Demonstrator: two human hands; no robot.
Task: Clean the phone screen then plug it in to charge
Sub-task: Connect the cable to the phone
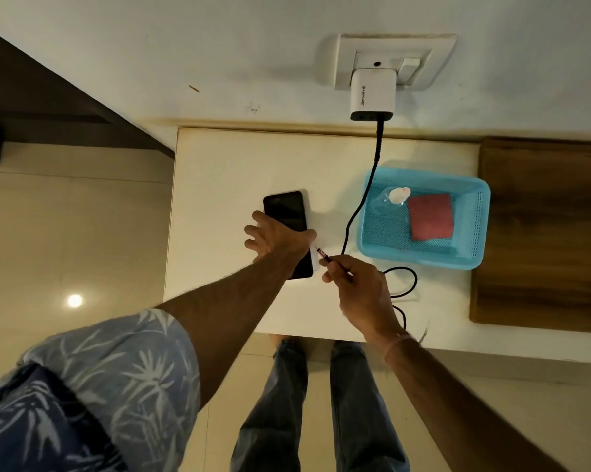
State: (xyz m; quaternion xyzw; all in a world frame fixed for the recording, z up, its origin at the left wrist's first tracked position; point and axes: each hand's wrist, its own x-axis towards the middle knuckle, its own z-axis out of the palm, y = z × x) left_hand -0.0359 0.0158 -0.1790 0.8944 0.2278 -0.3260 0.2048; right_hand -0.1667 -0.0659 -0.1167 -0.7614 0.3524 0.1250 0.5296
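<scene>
A black phone (285,210) lies screen up on the cream table (239,158). My left hand (276,238) grips its middle, covering part of the screen. My right hand (358,284) pinches the plug end of the black charging cable (358,206), with the connector tip (321,253) just right of the phone's lower edge, a small gap apart. The cable runs up to a white charger (372,93) plugged into the wall socket (394,59).
A blue plastic basket (423,258) stands right of the cable, holding a small clear spray bottle (391,199) and a red cloth (431,216). Slack cable loops (408,284) near the table's front edge. A wooden panel (542,233) lies at the right.
</scene>
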